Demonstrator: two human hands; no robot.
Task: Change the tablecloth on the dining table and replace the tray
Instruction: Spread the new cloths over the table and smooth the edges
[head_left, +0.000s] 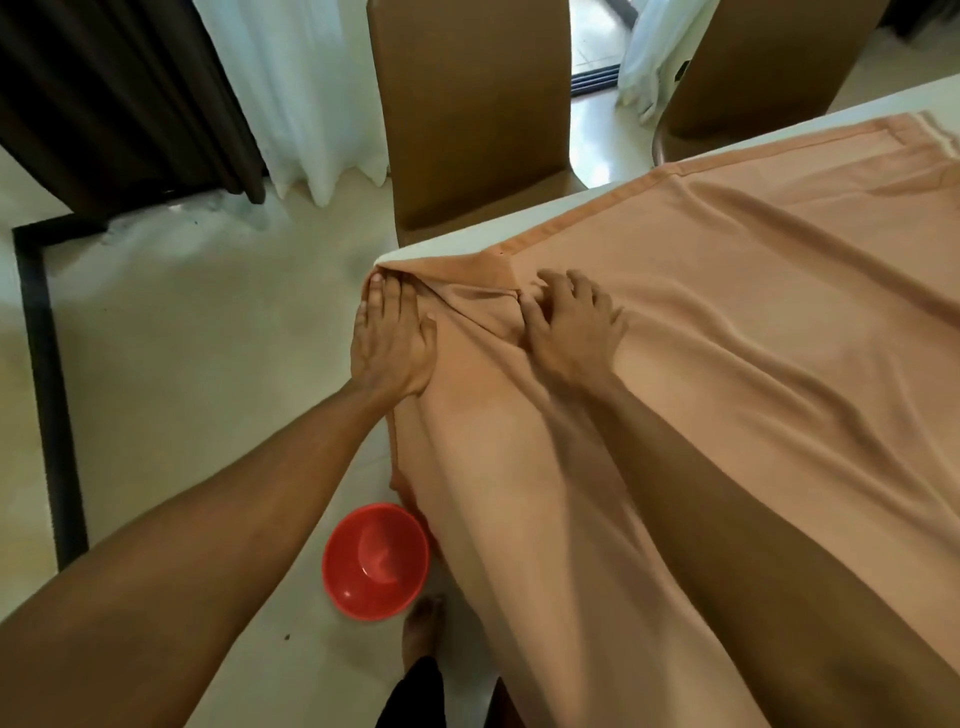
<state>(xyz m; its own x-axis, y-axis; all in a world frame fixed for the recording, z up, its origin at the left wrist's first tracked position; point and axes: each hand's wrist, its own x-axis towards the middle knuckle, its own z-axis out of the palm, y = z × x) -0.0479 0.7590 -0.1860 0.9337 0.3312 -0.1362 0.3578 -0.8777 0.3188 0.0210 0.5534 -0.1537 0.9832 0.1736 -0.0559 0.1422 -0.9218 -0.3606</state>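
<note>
The peach fabric tablecloth (727, 322) lies over the white counter (457, 236), bunched at its corner. The left hand (392, 340) presses flat there, the right hand (571, 330) beside it, fingers spread; neither grips. Uneven smoothing could drag the cloth off that corner toward the round red plastic bowl (376, 561) below.

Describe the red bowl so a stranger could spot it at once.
Start at the dining table draped in the peach tablecloth. On the pale floor beside its hanging edge sits the bowl, near a bare foot. Nothing else there is round and bright red.
</note>
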